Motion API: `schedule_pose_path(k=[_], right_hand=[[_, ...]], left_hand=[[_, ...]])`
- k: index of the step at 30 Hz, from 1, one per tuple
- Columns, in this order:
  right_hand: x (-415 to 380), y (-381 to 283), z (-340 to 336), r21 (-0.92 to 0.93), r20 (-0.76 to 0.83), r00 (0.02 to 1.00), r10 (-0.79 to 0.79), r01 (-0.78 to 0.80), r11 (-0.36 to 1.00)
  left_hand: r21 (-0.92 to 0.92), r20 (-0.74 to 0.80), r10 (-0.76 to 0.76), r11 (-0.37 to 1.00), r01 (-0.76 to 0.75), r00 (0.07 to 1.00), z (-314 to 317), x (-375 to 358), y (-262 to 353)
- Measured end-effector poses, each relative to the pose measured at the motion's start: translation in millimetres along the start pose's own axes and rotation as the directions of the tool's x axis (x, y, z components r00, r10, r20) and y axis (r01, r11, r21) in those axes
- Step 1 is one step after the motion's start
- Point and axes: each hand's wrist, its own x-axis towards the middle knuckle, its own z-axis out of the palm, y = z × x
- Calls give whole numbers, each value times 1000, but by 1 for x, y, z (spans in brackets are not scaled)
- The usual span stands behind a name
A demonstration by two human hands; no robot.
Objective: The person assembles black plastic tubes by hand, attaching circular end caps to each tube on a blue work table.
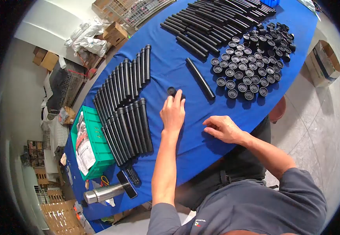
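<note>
At a blue tabletop (pixel 170 66), the left hand (pixel 173 113) reaches to a small black cap (pixel 172 91) near the middle, fingertips on it; whether the grip has closed on it cannot be told. The right hand (pixel 223 128) rests loosely curled and empty on the cloth close to the near edge. A single black tube (pixel 199 78) lies just beyond the cap, with bare cloth around both. Rows of tubes (pixel 125 105) fill the left side, more tubes (pixel 217 23) the far end, and a cluster of caps (pixel 252 62) crowds the right edge. A green crate (pixel 95 156) and a steel flask (pixel 103 192) sit at the near-left corner.
</note>
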Motion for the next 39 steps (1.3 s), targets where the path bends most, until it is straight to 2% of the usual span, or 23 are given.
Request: schedule_pose_path(k=[3,6,9,10,12,15,18,20,22,25,28,30,32,33,34,36,38,39], right_hand=[[0,0,0,15,-88,996,-8,9,1000],[-1,0,-1,-98,-148,988,-52,37,994],[3,-13,0,-243,-245,969,6,-68,968],[8,1,1,-428,-261,951,-164,38,903],[28,-9,-1,-604,-270,937,-220,13,797],[63,-25,-5,-738,-219,970,-105,-94,668],[95,-11,-7,-878,-204,976,75,-216,428],[101,-3,-7,-918,-182,980,75,-197,344],[106,0,-8,-915,-213,970,121,-241,322],[112,4,-15,-896,-208,942,262,-291,335],[117,-2,-16,-889,-192,925,328,-305,341],[111,2,-16,-818,-211,939,272,-323,477],[96,-9,-18,-740,-316,937,151,-342,578],[83,-11,-21,-660,-337,941,18,-250,708],[69,-15,-20,-563,-373,923,-101,-138,815],[44,-39,-8,-465,-365,905,-220,27,885],[15,-68,-10,-248,-175,983,58,-101,963],[7,-72,-5,-205,-106,994,2,-23,979]], left_hand=[[-72,-51,-1,997,-2,999,-29,-34,10],[-173,-53,-49,984,40,997,-57,-84,19],[-210,-51,-70,976,58,996,-69,-125,29],[-230,-39,-80,971,69,996,-70,-136,32],[-249,-19,-86,965,78,996,-63,-152,36],[-236,-6,-47,971,44,999,-55,-158,39],[-286,-27,-84,956,73,996,-53,-160,37],[-313,-15,-126,943,115,992,-56,-161,37],[-348,-49,-144,930,118,988,-57,-162,35],[-442,-93,-219,883,156,971,-59,-165,33],[-538,-133,-307,821,192,942,-50,-172,29],[-599,-161,-366,774,204,917,-47,-174,27],[-604,-166,-416,760,242,894,-50,-175,28],[-601,-164,-446,753,269,880,-52,-178,27],[-581,-227,-446,775,248,866,-51,-180,27],[-530,-341,-430,822,207,836,-47,-183,25],[-414,-467,-283,907,76,838,-52,-187,28],[-324,-517,-183,946,7,836,-62,-183,32]])
